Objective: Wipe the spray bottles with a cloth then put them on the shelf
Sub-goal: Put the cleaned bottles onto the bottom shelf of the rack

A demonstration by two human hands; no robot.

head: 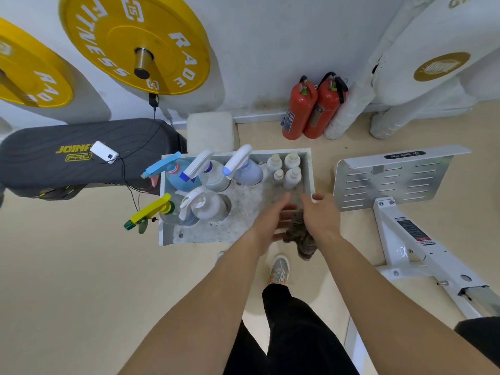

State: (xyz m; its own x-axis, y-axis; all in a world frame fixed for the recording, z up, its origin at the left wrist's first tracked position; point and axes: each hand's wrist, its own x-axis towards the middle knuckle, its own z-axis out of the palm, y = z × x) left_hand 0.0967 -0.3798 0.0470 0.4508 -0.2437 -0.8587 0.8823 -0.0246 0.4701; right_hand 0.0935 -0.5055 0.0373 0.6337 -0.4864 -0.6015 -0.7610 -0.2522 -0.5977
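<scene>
A white shelf (216, 234), seen from above, stands on a beige floor. Five spray bottles (213, 174) stand upright on its left half, with blue, white and yellow triggers. Over its near right corner the right hand (322, 215) grips a dark striped cloth (303, 239), which hangs bunched below it. The left hand (270, 216) is released, fingers straight, just beside the cloth, perhaps touching it. Four small white bottles (292, 174) stand at the back right. No bottle is in hand. All visible spray bottles already sit on the shelf. Whether any has been wiped cannot be told, so the task looks either unstarted or nearly finished.
</scene>
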